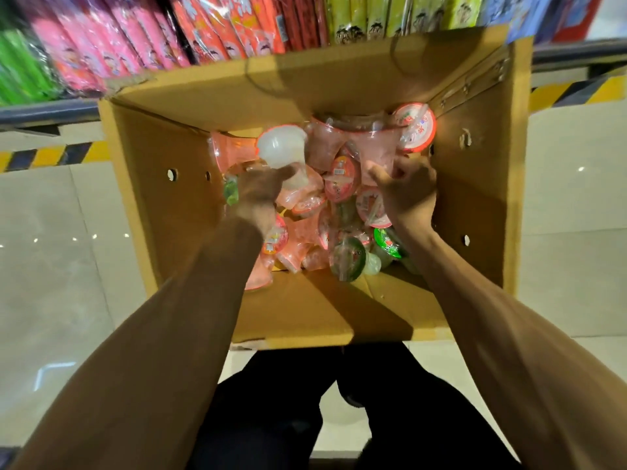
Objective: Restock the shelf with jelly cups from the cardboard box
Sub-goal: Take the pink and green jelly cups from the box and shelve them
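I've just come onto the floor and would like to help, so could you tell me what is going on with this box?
A person is reaching with both hands into an open cardboard box in front of a shelf stocked with coloured packets. The left hand holds a whitish jelly cup above the heap. The right hand is down among the loose cups, fingers apparently curled round a pink jelly cup. Many pink and green cups remain in the box.

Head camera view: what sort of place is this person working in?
Probably a shop aisle. Rows of bright sealed packets fill a shelf, an open cardboard box of jelly cups sits in front of it, and the floor is glossy tile.
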